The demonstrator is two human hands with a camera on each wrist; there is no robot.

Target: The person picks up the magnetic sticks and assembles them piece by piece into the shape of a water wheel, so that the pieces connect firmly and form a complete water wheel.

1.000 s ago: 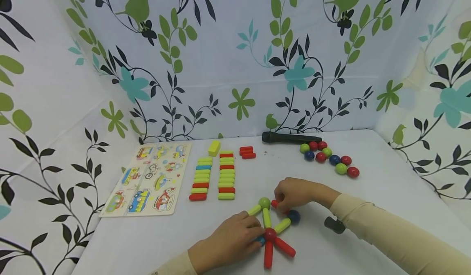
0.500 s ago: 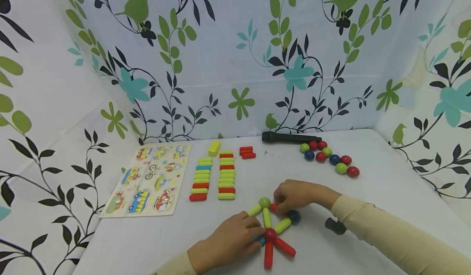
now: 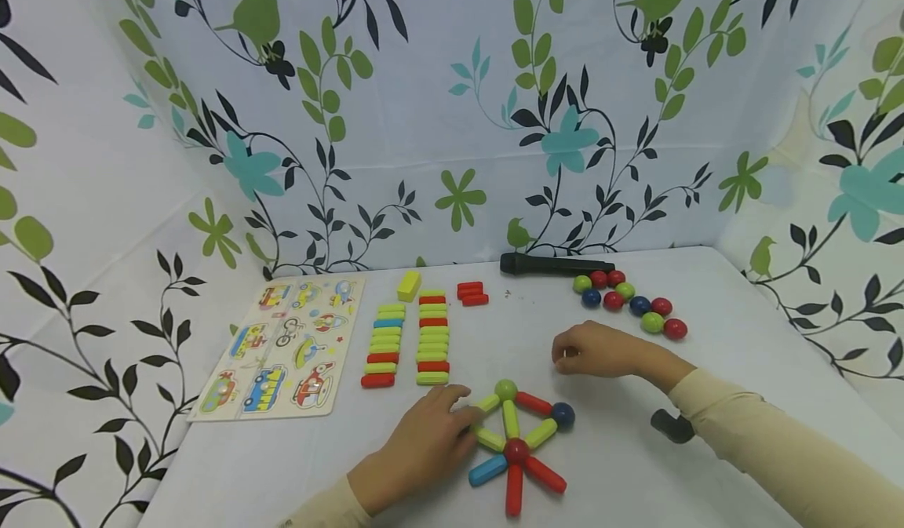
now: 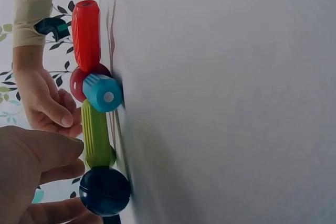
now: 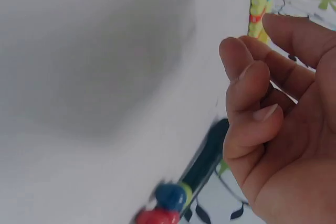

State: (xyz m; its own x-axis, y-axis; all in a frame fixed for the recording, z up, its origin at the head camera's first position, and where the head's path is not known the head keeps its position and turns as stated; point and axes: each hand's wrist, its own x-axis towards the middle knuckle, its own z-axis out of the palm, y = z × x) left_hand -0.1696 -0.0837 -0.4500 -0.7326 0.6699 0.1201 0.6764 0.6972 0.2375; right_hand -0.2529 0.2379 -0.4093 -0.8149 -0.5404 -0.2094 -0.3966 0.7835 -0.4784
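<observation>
A wheel-like build of toy rods and balls lies on the white table, with a red ball (image 3: 517, 451) at its hub. Green, red and blue rods spread from the hub. A red rod (image 3: 534, 403) joins a green ball (image 3: 505, 390) to a dark blue ball (image 3: 563, 415). My left hand (image 3: 427, 438) is at the build's left side, fingers extended. In the left wrist view its thumb and fingers are beside a green rod (image 4: 96, 135) and another dark blue ball (image 4: 105, 191); contact is unclear. My right hand (image 3: 600, 349), loosely curled and holding nothing, hovers right of the build.
Two columns of rods (image 3: 433, 338) lie left of centre, beside a picture puzzle board (image 3: 282, 347). A yellow block (image 3: 409, 285) and two red rods (image 3: 472, 293) lie behind. A black microphone-shaped object (image 3: 554, 264) and several loose balls (image 3: 639, 305) are at back right.
My right hand has let go of the red rod and drawn back to the right. My left hand has shifted forward and left, uncovering the blue rod and a green one.
</observation>
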